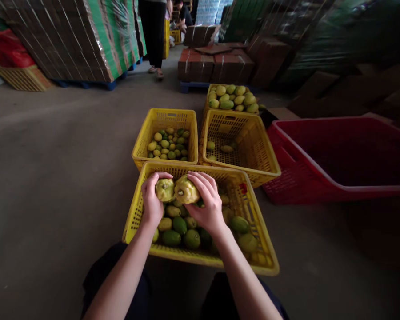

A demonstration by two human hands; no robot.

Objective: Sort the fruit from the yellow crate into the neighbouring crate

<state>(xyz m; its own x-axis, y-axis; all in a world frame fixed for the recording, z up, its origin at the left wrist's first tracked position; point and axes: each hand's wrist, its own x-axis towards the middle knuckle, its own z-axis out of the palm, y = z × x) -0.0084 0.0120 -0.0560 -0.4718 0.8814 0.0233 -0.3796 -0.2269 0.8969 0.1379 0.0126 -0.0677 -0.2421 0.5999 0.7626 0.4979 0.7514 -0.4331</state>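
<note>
fruit [186, 190], a pair, over the front crate [253, 213]: left hand [152, 200] curled round one, right hand [207, 200] round the other, close together. step looks like handling two at once; next move likely calls for steady grips.

Two lumpy fruits here: the left-hand fruit [164, 190] is greenish-yellow and a bit smaller, the right-hand fruit [186, 191] yellower and fatter, pale-centred end pointing at me. Both held up side by side over the yellow crate [265, 266], toward its far edge, left of the middle, can't tell if touching.
</note>
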